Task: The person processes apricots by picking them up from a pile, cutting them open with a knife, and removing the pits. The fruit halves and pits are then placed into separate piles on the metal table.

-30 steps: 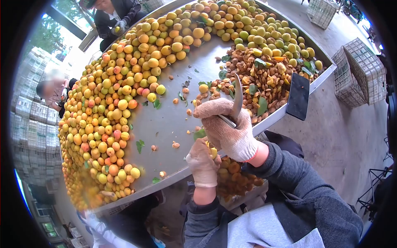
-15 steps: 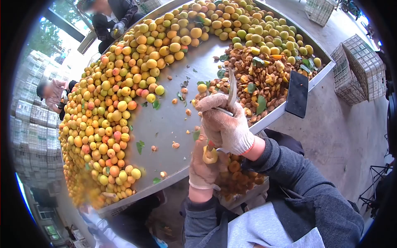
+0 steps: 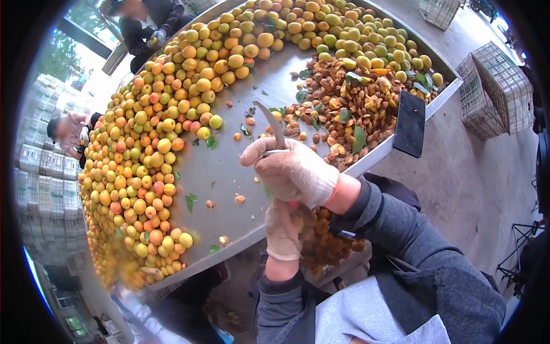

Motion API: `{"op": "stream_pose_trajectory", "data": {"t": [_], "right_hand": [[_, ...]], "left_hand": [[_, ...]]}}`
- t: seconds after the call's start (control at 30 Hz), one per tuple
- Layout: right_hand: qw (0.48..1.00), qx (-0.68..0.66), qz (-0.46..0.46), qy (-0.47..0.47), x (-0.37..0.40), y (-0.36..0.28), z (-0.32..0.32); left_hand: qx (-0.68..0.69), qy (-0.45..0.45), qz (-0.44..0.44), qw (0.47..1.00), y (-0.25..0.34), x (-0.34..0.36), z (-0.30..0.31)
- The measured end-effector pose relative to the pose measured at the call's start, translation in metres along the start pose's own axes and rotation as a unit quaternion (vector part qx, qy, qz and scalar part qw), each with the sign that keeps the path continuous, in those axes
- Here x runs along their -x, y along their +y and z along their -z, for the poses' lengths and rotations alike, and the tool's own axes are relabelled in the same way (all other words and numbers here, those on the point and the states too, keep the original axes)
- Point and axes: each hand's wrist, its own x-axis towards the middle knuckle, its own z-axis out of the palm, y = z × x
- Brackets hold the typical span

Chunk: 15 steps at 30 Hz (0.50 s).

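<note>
My right hand (image 3: 298,172), in a whitish work glove, is closed round a metal tool with a curved blade (image 3: 270,123) that points up over the table. Just below it, my gloved left hand (image 3: 283,232) is partly covered by the right one; its fingers and whatever they hold are hidden. Both hands are at the near edge of a metal table (image 3: 229,166). Beyond them lies a heap of brown pits (image 3: 344,97) with leaves. Under the hands, opened fruit pieces (image 3: 329,246) fill a container.
Yellow-orange apricots (image 3: 149,166) cover the table's left and far sides. A black phone (image 3: 409,124) rests on the right rim. Plastic crates (image 3: 495,92) stand on the floor at right. Two people (image 3: 150,28) are at the table's far left side.
My right hand and the blade have moved left, now covering more of my left hand. The yellow fruit piece seen at my left hand is no longer visible. The view has shifted slightly.
</note>
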Motion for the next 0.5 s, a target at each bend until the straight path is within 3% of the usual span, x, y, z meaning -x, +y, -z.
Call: {"op": "stream_pose_trajectory", "data": {"t": [0.03, 0.07, 0.1, 0.13, 0.17, 0.2, 0.23, 0.27, 0.3, 0.33, 0.37, 0.4, 0.47, 0.5], "right_hand": [[0.999, 0.041, 0.002, 0.018, 0.0, 0.002, -0.003], [0.96, 0.216, 0.173, 0.033, -0.001, 0.018, -0.01], [0.939, 0.287, 0.19, -0.013, 0.01, 0.013, -0.016], [0.928, 0.296, 0.224, -0.015, 0.011, 0.017, -0.019], [0.917, 0.304, 0.258, -0.017, 0.012, 0.019, -0.022], [0.955, 0.214, 0.2, 0.037, 0.013, 0.014, -0.021], [0.978, 0.122, 0.14, 0.092, 0.015, 0.006, -0.019], [0.993, 0.011, 0.099, 0.07, 0.019, -0.001, -0.014], [0.992, 0.014, 0.1, 0.07, 0.021, -0.003, -0.013], [0.994, 0.009, 0.1, 0.044, 0.021, -0.004, -0.013], [0.995, 0.001, 0.1, 0.018, 0.021, -0.003, -0.013], [0.995, 0.039, 0.083, 0.039, 0.022, -0.007, -0.018], [0.997, 0.049, 0.047, 0.045, 0.017, -0.01, -0.016], [0.997, 0.062, 0.011, 0.051, 0.016, -0.012, -0.015]], "left_hand": [[0.0, -0.001, 0.0, 1.0, -0.024, -0.001, -0.013], [0.038, 0.064, -0.023, 0.997, -0.068, -0.005, -0.036], [0.076, 0.13, -0.045, 0.988, -0.068, -0.013, -0.04], [0.076, 0.132, -0.046, 0.987, -0.069, -0.011, -0.037], [0.181, 0.096, 0.012, 0.979, -0.07, -0.005, -0.03], [0.282, 0.057, 0.071, 0.955, -0.052, -0.002, -0.015], [0.378, 0.015, 0.128, 0.917, -0.036, -0.001, 0.001], [0.656, -0.171, 0.124, 0.725, -0.021, -0.005, 0.016], [0.657, -0.172, 0.121, 0.724, -0.01, -0.003, 0.014], [0.476, -0.084, 0.022, 0.875, 0.0, -0.001, 0.007], [0.258, 0.01, -0.076, 0.963, 0.008, 0.002, 0.004], [0.256, 0.01, -0.075, 0.964, 0.016, 0.003, 0.007], [0.185, -0.021, 0.078, 0.979, 0.028, 0.0, 0.011], [0.186, -0.021, 0.079, 0.979, 0.021, 0.002, 0.009]]}}
